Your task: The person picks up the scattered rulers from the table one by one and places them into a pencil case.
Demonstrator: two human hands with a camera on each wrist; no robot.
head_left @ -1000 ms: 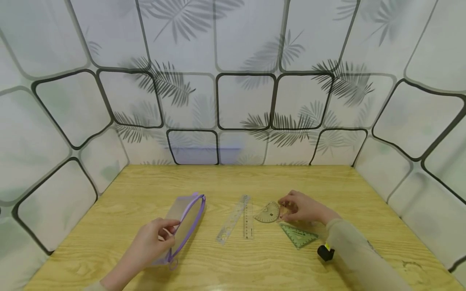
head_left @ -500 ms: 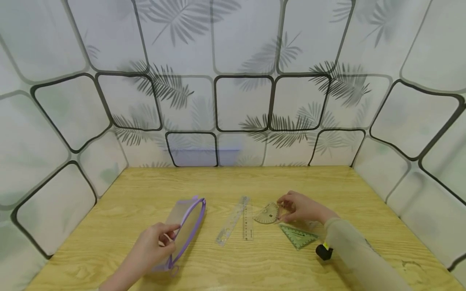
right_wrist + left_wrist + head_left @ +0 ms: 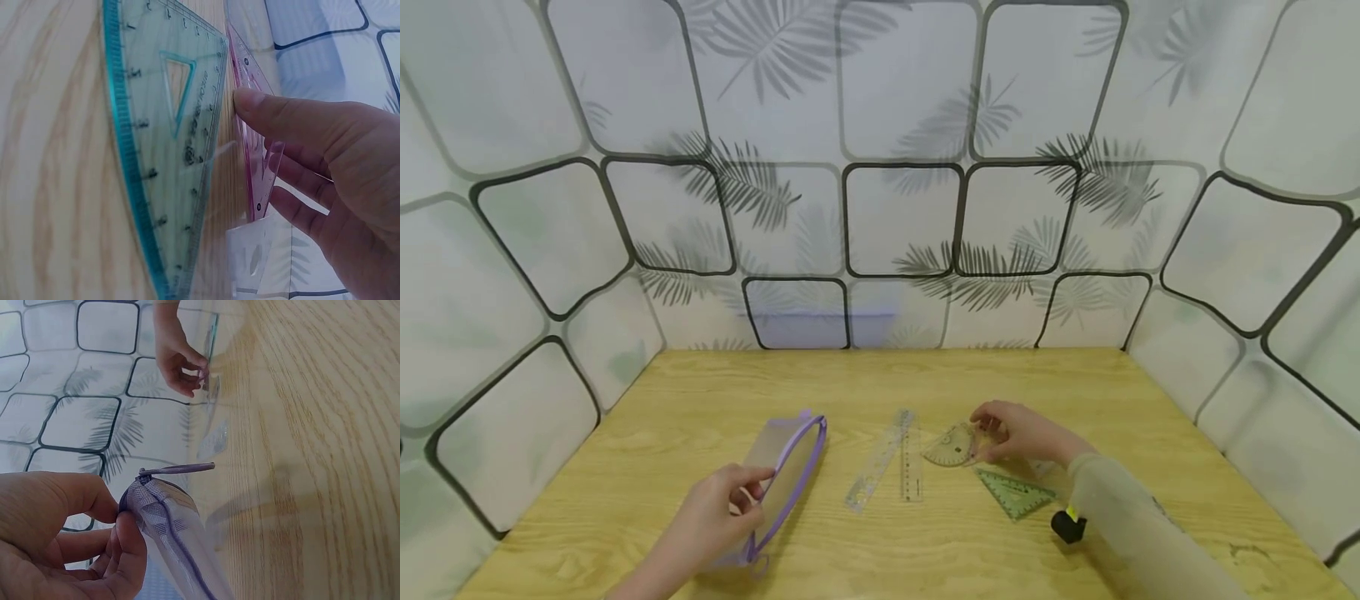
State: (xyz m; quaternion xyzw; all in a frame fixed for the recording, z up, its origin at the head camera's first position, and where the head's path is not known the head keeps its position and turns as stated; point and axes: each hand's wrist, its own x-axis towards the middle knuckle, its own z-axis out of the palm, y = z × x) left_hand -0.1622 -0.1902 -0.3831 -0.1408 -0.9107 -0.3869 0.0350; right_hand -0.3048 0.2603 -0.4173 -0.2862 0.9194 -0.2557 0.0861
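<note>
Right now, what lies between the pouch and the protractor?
In the head view, two rulers: a slanted ruler nearer the pouch, then a second ruler nearer the protractor. Their far ends overlap.

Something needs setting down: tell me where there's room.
Bare wood lies nearer than the rulers, between the purple pouch and right sleeve; behind the rulers, up to the patterned backdrop; and left of the pouch. Crowded: around the right hand, by the protractor and green set square.
</note>
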